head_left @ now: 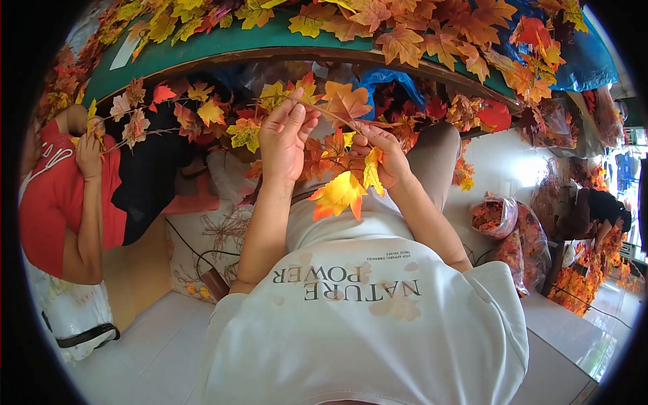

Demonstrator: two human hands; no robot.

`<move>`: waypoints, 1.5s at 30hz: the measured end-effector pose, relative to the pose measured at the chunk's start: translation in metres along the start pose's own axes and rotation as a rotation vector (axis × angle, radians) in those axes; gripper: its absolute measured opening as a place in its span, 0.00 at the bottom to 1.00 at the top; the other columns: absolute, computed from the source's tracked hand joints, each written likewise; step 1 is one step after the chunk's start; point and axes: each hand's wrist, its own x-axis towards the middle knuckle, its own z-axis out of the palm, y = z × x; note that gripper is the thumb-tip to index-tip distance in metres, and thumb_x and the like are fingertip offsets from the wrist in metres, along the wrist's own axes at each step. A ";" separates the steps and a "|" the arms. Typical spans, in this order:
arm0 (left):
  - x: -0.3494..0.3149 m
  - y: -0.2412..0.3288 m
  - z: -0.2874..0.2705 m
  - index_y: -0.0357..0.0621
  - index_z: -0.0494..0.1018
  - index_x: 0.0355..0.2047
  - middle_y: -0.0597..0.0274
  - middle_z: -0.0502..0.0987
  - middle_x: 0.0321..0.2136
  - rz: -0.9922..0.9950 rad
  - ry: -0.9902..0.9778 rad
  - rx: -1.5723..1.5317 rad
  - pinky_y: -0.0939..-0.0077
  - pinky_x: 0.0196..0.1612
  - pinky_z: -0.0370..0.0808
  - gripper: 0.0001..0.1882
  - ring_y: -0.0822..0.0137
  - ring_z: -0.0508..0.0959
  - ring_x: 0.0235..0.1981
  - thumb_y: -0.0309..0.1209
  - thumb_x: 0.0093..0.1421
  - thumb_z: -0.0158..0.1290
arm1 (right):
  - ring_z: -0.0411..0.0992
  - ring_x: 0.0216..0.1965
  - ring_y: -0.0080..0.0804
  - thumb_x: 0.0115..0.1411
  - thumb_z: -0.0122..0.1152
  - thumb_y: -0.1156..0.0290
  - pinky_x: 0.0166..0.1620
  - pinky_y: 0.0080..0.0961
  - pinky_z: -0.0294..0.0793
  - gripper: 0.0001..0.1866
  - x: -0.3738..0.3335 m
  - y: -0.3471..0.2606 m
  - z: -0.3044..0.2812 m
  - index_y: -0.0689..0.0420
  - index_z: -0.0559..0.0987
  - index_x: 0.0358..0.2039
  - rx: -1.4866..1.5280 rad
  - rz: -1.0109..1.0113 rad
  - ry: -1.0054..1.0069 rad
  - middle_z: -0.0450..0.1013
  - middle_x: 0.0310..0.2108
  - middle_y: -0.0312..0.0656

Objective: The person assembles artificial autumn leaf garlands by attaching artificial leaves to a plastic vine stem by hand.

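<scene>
An artificial maple-leaf garland [329, 116] stretches between my two hands, above my lap. The thumb and fingers of my left hand [282, 138] pinch its thin brown stem, with a yellow leaf [244, 133] beside the wrist. My right hand [388, 152] closes on the stem a little lower and to the right; its fingertips are partly hidden. An orange leaf [347, 101] stands up between the hands. Beneath the right hand hang a bright yellow-orange leaf [339, 194] and a smaller yellow leaf [372, 170].
A green-topped table [209, 42] heaped with artificial autumn leaves [401, 44] lies in front. At left sits a co-worker in a red shirt [50, 209], handling a leaf branch [135, 128]. Clear bags of leaves [496, 216] rest at right, and a blue bag [388, 77] hangs under the table edge.
</scene>
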 end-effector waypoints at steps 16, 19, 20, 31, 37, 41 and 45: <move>-0.009 -0.012 0.010 0.35 0.67 0.41 0.63 0.71 0.32 0.105 -0.036 0.194 0.80 0.36 0.72 0.10 0.72 0.75 0.29 0.20 0.58 0.48 | 0.73 0.28 0.46 0.53 0.57 0.68 0.31 0.34 0.71 0.10 0.000 -0.035 0.017 0.62 0.78 0.29 -1.754 -0.380 -0.039 0.74 0.24 0.51; -0.008 -0.012 0.014 0.35 0.66 0.40 0.63 0.69 0.31 0.018 -0.041 0.211 0.80 0.36 0.73 0.10 0.71 0.75 0.29 0.17 0.56 0.46 | 0.74 0.25 0.28 0.55 0.57 0.70 0.31 0.22 0.72 0.10 0.000 -0.085 0.038 0.63 0.78 0.32 -1.776 -0.337 0.007 0.76 0.24 0.45; -0.008 -0.014 0.013 0.34 0.66 0.39 0.63 0.69 0.30 0.024 -0.075 0.246 0.80 0.35 0.73 0.10 0.71 0.76 0.29 0.18 0.56 0.47 | 0.74 0.25 0.26 0.55 0.57 0.70 0.31 0.21 0.72 0.10 0.000 -0.097 0.048 0.64 0.78 0.33 -1.732 -0.343 0.043 0.76 0.24 0.43; -0.009 -0.015 0.006 0.34 0.69 0.40 0.64 0.70 0.30 -0.208 -0.232 0.310 0.84 0.33 0.75 0.12 0.70 0.78 0.29 0.16 0.54 0.49 | 0.72 0.30 0.46 0.53 0.57 0.76 0.33 0.33 0.70 0.06 0.058 -0.112 0.117 0.61 0.76 0.32 -1.766 -1.041 -0.036 0.72 0.27 0.49; -0.007 -0.016 -0.005 0.33 0.68 0.41 0.63 0.70 0.29 -0.223 -0.203 0.203 0.80 0.32 0.76 0.12 0.69 0.79 0.30 0.18 0.55 0.50 | 0.71 0.34 0.44 0.52 0.54 0.79 0.36 0.33 0.72 0.10 0.195 -0.114 0.186 0.62 0.75 0.37 -1.840 -1.472 -0.372 0.72 0.33 0.47; -0.003 -0.009 0.001 0.34 0.69 0.39 0.64 0.72 0.29 -0.251 -0.201 0.185 0.79 0.33 0.76 0.11 0.69 0.79 0.30 0.19 0.55 0.51 | 0.71 0.39 0.43 0.53 0.52 0.78 0.41 0.32 0.73 0.14 0.286 -0.103 0.234 0.60 0.74 0.41 -1.931 -1.763 -0.480 0.72 0.38 0.46; 0.002 -0.005 -0.001 0.33 0.69 0.39 0.63 0.72 0.29 -0.256 -0.203 0.133 0.78 0.33 0.77 0.11 0.69 0.79 0.30 0.19 0.54 0.52 | 0.74 0.37 0.38 0.52 0.51 0.76 0.39 0.29 0.75 0.11 0.333 -0.089 0.248 0.57 0.75 0.37 -2.612 -1.668 -0.619 0.72 0.35 0.41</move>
